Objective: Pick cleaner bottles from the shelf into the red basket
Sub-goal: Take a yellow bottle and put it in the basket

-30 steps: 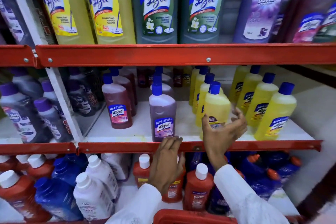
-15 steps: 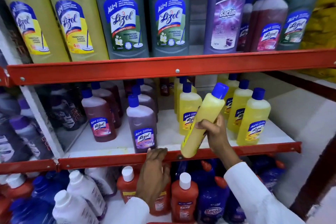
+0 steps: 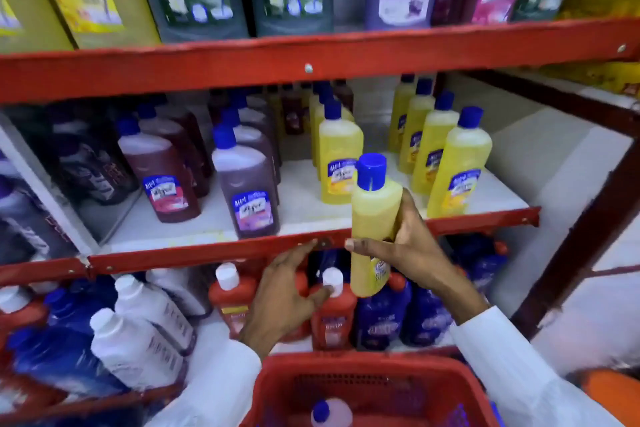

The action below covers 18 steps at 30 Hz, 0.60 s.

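I'm gripping with my right hand (image 3: pixel 412 250), thumb pointing left across the front and fingers (image 3: pixel 408 208) curled up around the far side, wrist bent and forearm running down-right into a white sleeve (image 3: pixel 512 357). My left hand (image 3: pixel 284 291) is hanging loose and uncurled, palm down, fingertips (image 3: pixel 308 246) reaching up-right and thumb sticking out to the right, holding nothing. Its forearm is dropping into the other white sleeve at bottom centre, both arms angling up from the lower edge.
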Available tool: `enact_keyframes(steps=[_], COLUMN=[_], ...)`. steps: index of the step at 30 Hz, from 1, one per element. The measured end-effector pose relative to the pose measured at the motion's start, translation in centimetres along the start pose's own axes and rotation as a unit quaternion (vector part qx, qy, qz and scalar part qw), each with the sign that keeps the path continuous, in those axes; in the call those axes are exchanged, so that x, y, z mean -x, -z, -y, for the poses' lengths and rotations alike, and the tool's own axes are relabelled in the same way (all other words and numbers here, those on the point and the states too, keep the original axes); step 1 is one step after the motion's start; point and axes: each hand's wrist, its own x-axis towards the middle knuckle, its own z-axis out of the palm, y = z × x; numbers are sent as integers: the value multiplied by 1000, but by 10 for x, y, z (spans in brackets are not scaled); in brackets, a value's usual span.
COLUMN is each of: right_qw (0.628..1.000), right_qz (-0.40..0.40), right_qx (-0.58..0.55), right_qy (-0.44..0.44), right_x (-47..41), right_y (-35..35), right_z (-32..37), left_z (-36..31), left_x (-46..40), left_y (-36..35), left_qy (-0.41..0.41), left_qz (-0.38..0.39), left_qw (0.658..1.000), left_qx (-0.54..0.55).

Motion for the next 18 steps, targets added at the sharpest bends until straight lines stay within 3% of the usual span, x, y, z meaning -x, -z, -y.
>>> enact_keyframes(steps=[4,8,18], right_qw=[998,992,956], right_qz=[20,2,11], right_qx=[22,11,166], right_qy=[-59,-127,-241], right_x=[51,105,178], right_y=[2,-3,18], right_z=[-38,-91,-200], left_z=[-22,-27,29], left_x=[49,82,150], left_y=[-36,-96,-219], left_qy=[26,98,241], left_qz=[147,95,177], left_qw=[972,958,951], left_qx=[184,252,83])
